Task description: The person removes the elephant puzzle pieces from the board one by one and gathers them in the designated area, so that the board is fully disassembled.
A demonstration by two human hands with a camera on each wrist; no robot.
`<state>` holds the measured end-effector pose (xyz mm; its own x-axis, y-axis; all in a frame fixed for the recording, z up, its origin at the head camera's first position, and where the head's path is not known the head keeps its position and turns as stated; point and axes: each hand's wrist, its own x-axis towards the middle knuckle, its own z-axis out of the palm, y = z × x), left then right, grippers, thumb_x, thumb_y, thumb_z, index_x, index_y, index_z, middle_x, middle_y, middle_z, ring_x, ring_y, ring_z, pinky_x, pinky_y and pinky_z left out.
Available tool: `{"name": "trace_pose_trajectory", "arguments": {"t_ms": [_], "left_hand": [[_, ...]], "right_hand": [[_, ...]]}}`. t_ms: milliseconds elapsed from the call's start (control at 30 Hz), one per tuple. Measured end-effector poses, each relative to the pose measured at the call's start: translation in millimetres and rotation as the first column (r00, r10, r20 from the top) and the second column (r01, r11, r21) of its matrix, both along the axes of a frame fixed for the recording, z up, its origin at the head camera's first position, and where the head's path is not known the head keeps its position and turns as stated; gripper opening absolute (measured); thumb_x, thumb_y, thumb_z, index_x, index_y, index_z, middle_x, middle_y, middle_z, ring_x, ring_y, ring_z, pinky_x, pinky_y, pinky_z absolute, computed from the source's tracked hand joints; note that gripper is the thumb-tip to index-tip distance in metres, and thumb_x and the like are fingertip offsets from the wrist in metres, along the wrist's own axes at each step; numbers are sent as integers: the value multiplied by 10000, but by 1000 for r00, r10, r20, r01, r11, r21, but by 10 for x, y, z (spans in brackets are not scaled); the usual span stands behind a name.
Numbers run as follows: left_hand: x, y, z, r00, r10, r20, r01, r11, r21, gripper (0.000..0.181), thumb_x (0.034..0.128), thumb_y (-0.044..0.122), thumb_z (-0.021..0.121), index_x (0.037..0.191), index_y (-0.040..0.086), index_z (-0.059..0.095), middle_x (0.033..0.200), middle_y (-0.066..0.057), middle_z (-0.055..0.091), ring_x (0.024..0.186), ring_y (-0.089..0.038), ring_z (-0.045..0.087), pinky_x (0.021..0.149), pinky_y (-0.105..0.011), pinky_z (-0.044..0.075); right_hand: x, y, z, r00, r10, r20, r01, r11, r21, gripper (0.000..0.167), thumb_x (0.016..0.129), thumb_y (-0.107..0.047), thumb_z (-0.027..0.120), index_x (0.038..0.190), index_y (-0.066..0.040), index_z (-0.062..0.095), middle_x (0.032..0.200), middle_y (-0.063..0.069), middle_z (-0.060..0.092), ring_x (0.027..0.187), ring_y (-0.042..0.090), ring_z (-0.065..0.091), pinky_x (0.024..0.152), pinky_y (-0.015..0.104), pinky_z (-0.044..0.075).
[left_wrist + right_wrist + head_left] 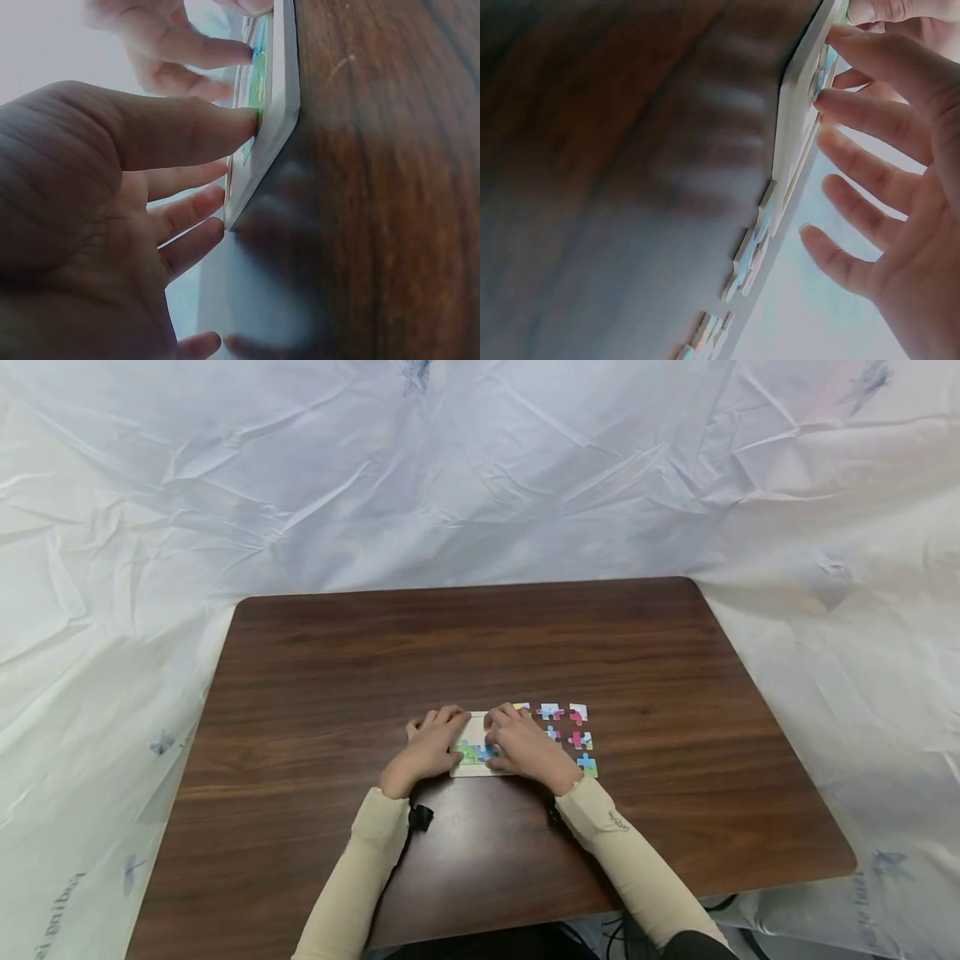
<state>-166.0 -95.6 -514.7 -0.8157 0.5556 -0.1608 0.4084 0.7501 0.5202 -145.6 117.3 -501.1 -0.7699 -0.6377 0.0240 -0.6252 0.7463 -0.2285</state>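
Observation:
A pale puzzle board (476, 727) lies flat between both hands, with green and blue pieces (470, 752) set along its near side. My left hand (429, 752) rests at the board's left end. Its thumb (187, 131) presses on the top near the green part, while fairly straight fingers touch the edge. Over the board's right part, my right hand (525, 747) pinches a bluish puzzle piece (826, 71) between thumb and index finger, low against the board. The other fingers of that hand are spread, and the right hand covers part of the board in the head view.
Several loose puzzle pieces lie right of the board, among them a pink and white one (578, 713) and a blue and green one (587, 766). The brown wooden table (337, 660) extends around them. A white sheet (465, 468) hangs behind it.

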Motion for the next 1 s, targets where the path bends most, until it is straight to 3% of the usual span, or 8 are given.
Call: {"name": "trace_pose_trajectory", "arguments": {"t_ms": [100,300,433,633,800,1000], "left_hand": [[9,18,1,1000,14,5,-14,1000,8,652,928,147,713,1523,99,450,1531,-108,400,1377,-356,360,1046,-712,177],[18,29,-2,1000,23,10,-23,1000,5,645,935,157,718,1522,106,455,1532,-102,401,1380,-349,360,1049,-709,177],[9,27,2,1000,28,14,-28,1000,0,648,941,164,715,1530,123,447,1536,-93,397,1380,-342,358,1052,-697,178],[-4,33,-1,999,35,17,-35,999,-1,647,929,149,720,1521,125,460,1535,-89,398,1380,-341,356,1051,-700,183],[2,36,-5,998,54,18,-54,998,10,645,903,126,737,1498,118,487,1516,-83,417,1362,-339,372,1046,-702,185],[16,26,11,998,62,27,-62,998,16,647,907,114,730,1504,127,481,1518,-84,411,1361,-340,368,1052,-697,176]], "right_hand": [[-19,8,-1,1000,-10,-1,10,1000,-23,88,847,-205,794,874,-133,753,1263,80,571,1185,267,477,946,523,465],[-26,25,-15,997,-47,57,47,999,-7,214,830,-240,796,989,-101,762,1267,90,566,1193,281,468,951,558,457],[-39,17,-31,998,-29,61,30,1000,-9,138,842,-213,790,929,-110,759,1226,62,587,1201,267,465,949,560,455],[-52,-5,-34,999,28,32,-28,1000,-11,179,801,-211,803,832,-92,673,1213,81,572,1144,262,469,917,466,457],[-52,-10,-17,997,73,33,-72,997,-38,221,811,-216,822,888,-63,681,1194,101,575,1073,246,494,873,378,469],[-40,5,10,996,76,45,-73,995,-66,214,792,-165,798,927,-36,693,1170,101,578,1045,231,496,863,352,472]]}}
